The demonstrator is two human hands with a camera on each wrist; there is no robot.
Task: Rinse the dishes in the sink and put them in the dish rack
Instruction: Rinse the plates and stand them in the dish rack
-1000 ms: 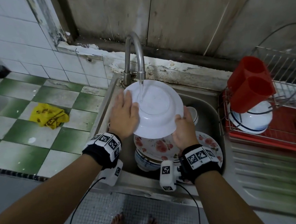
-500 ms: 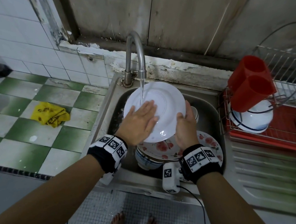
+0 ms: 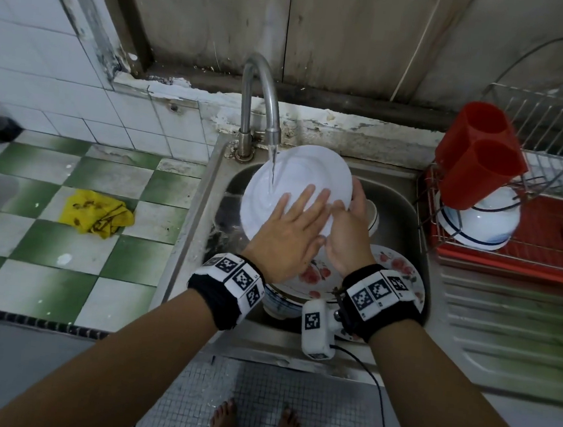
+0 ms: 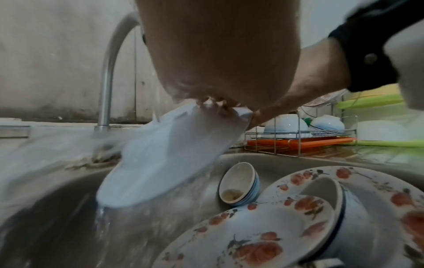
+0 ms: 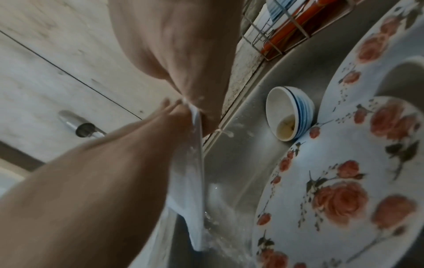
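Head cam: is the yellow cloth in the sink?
No, the crumpled yellow cloth lies on the green-and-white tiled counter beside the steel sink.

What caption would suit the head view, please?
Left hand rubs a white plate under the running tap; right hand grips its rim.

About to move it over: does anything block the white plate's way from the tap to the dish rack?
Nothing visible does. The right hand holds the white plate above the sink; the dish rack sits directly right, with a bowl at its near end.

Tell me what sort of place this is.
Most likely a home kitchen's washing-up corner: a steel sink with a running tap, a dish rack beside it holding bowls, and a tiled counter.
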